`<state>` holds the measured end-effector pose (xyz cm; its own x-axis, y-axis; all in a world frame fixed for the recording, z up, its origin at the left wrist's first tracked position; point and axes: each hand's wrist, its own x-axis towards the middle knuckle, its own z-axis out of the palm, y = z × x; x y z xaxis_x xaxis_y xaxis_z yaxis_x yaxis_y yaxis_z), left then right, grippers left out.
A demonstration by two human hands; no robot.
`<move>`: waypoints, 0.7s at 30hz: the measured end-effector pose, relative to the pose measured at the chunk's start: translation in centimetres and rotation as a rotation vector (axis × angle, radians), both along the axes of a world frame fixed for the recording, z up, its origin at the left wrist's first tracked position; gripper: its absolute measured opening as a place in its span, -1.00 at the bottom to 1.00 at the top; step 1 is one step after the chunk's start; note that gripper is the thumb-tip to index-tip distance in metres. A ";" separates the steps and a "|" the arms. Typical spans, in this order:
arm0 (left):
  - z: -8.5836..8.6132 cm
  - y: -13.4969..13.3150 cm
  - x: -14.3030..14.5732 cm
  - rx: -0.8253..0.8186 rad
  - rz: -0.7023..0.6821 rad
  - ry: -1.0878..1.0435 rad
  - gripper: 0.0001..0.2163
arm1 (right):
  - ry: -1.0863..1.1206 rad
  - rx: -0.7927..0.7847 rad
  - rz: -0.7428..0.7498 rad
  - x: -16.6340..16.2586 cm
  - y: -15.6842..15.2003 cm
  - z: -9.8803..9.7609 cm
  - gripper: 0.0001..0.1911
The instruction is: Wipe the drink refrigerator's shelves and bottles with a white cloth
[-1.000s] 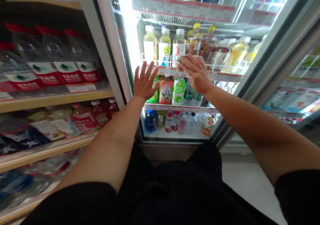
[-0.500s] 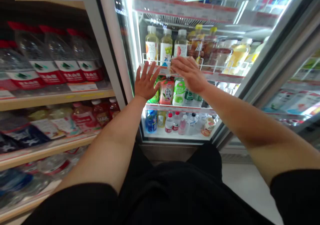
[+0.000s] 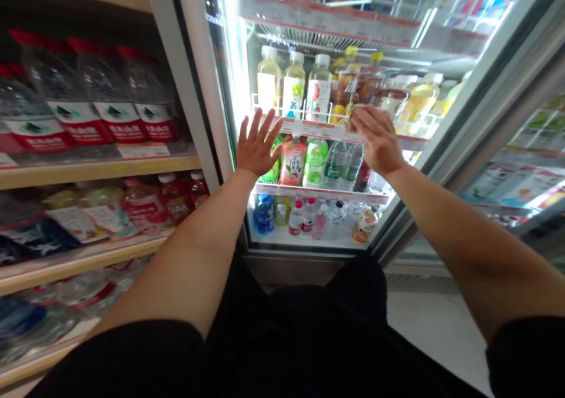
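My left hand (image 3: 259, 148) is spread open with its fingers pointing up, apparently flat against the glass door of a lit drinks cooler (image 3: 309, 248). Under the fingers of my right hand (image 3: 378, 139) a small, crumpled brownish cloth (image 3: 352, 119) sticks out on the left side; most of it is hidden. That hand is up against the glass, in front of the price strip (image 3: 315, 128). Behind the glass stand a white-capped bottle (image 3: 318, 89), a red-labelled bottle (image 3: 292, 161) and a green-labelled bottle (image 3: 315, 161).
To the left, wooden shelves (image 3: 101, 169) hold large red-capped water bottles (image 3: 106, 103) and juice bottles (image 3: 145, 206). A metal door frame (image 3: 435, 142) runs along the cooler's right side, with another stocked cooler (image 3: 512, 174) beyond it. Pale floor (image 3: 441, 321) shows at lower right.
My right hand has slid to the right across the glass with the cloth, away from my left hand. The left hand has stayed in place. The view has shifted slightly.
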<state>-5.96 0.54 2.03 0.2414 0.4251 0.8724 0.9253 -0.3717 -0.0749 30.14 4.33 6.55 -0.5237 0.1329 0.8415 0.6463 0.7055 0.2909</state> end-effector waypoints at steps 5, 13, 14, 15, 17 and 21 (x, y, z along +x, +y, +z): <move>0.2 -0.4 0.2 0.005 -0.030 -0.032 -0.40 | 0.082 -0.025 -0.058 3.4 0.1 -3.3 -0.49; 0.1 0.1 0.1 0.013 -0.028 -0.034 -0.37 | -0.261 -0.155 0.064 5.4 -1.2 -7.3 -0.45; 0.1 0.2 0.0 0.016 -0.026 -0.032 -0.36 | -0.231 -0.142 0.046 5.2 -1.2 -7.3 -0.46; 0.0 0.3 0.0 0.020 -0.023 -0.029 -0.36 | -0.219 -0.138 0.035 4.9 -1.2 -7.4 -0.46; 0.0 0.4 -0.1 0.026 -0.014 -0.023 -0.35 | -0.266 -0.154 0.054 4.0 -1.3 -8.2 -0.46; 0.0 0.3 -0.1 0.019 -0.012 -0.008 -0.38 | -0.460 -0.177 0.188 1.1 -1.7 -9.1 -0.49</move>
<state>-6.03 0.82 2.01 0.2394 0.4057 0.8821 0.9214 -0.3813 -0.0746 31.23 2.68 -2.55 -0.8623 0.1201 0.4919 0.3371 0.8610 0.3808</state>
